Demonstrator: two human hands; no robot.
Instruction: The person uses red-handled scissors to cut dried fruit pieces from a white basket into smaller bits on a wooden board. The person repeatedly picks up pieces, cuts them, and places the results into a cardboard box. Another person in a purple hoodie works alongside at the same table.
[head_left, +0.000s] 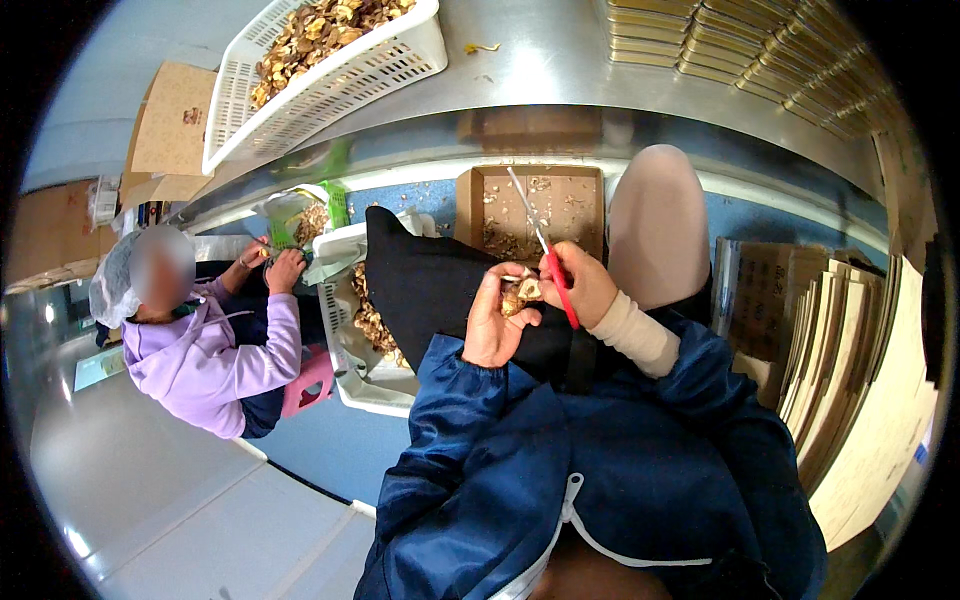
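Note:
Just above my lap, my left hand (499, 319) holds a dried mushroom piece (520, 295), brown and cream, between thumb and fingers. My right hand (581, 285) grips red-handled scissors (556, 278), whose long metal blades point up and away from me; its fingertips are close to the mushroom piece. Beyond both hands, a cardboard box (465, 214) on the floor holds scattered mushroom trimmings (517, 232). Left of my lap, a white plastic basket (346, 379) contains more dried mushroom pieces (373, 319).
A co-worker (217, 337) in a purple top sits at the left, hands near a green basket (337, 204). A white basket of mushrooms (337, 82) and stacked gold-coloured trays (720, 45) stand on the steel table (525, 71). Flattened cardboard (862, 420) leans at the right.

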